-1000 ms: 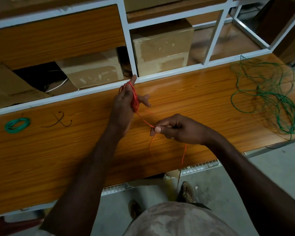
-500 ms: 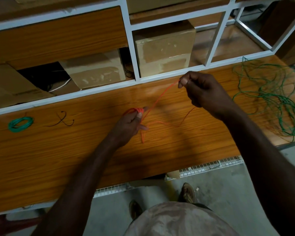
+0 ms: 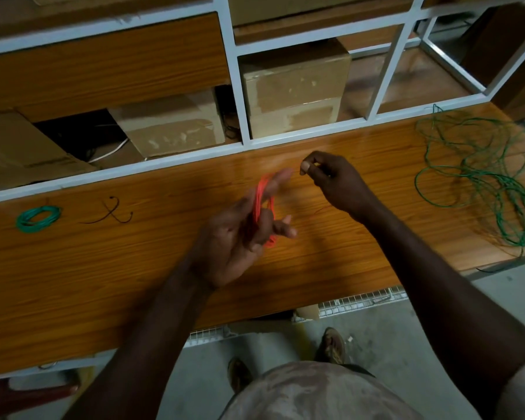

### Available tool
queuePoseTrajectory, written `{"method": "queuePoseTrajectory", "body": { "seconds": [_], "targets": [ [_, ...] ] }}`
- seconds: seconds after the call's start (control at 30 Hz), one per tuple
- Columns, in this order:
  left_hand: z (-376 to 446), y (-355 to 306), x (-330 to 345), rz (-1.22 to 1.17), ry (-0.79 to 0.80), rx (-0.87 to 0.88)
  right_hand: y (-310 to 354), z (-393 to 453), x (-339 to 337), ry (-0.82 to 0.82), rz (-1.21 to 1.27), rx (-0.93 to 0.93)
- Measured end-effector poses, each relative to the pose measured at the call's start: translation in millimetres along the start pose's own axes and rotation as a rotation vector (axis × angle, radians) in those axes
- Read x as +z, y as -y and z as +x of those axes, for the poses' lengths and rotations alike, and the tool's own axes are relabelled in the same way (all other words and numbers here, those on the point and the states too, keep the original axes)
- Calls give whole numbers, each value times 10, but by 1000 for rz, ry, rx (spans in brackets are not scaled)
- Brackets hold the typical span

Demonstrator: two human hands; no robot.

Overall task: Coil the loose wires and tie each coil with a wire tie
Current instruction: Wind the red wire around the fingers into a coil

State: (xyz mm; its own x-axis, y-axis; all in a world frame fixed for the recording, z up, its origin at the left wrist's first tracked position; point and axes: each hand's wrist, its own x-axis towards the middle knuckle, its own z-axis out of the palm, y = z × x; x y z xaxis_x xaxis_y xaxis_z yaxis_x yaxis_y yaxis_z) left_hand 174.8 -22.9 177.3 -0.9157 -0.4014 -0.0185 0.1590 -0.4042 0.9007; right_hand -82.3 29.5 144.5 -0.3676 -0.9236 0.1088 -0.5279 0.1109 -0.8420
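Note:
An orange wire coil (image 3: pixel 262 204) is looped round the fingers of my left hand (image 3: pixel 240 234), palm turned up above the wooden bench (image 3: pixel 73 283). My right hand (image 3: pixel 334 180) pinches the wire's thin free end between thumb and forefinger, just right of my left fingertips. A tangle of loose green wire (image 3: pixel 482 177) lies spread at the bench's right end. A small green wire coil (image 3: pixel 38 218) sits at the far left, and two dark wire ties (image 3: pixel 109 212) lie crossed beside it.
White metal shelving (image 3: pixel 234 71) rises behind the bench, holding cardboard boxes (image 3: pixel 294 86). A wire mesh shelf (image 3: pixel 361 301) shows under the bench's front edge. My feet stand on the grey floor below.
My left hand turned palm up and lifted with more orange wire wound round its fingers. My right hand carried the free end from below to above the coil, close to my left fingertips.

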Motion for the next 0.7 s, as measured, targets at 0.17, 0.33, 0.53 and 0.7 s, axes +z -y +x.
{"method": "queuePoseTrajectory", "body": {
  "seconds": [0.17,0.33,0.53,0.7],
  "targets": [
    [193,-180,-74,-249,-124,137,-50,-170,167,195,-24,-3],
    [402,-302,-204,-287,-279,205,-10,-368,272,385,62,-21],
    [678,-140,-282,45,-389,245,201,-516,226,531,58,-63],
    [803,71,-351,681,-562,160,344,-581,110,549,-30,-108]
  ]
}}
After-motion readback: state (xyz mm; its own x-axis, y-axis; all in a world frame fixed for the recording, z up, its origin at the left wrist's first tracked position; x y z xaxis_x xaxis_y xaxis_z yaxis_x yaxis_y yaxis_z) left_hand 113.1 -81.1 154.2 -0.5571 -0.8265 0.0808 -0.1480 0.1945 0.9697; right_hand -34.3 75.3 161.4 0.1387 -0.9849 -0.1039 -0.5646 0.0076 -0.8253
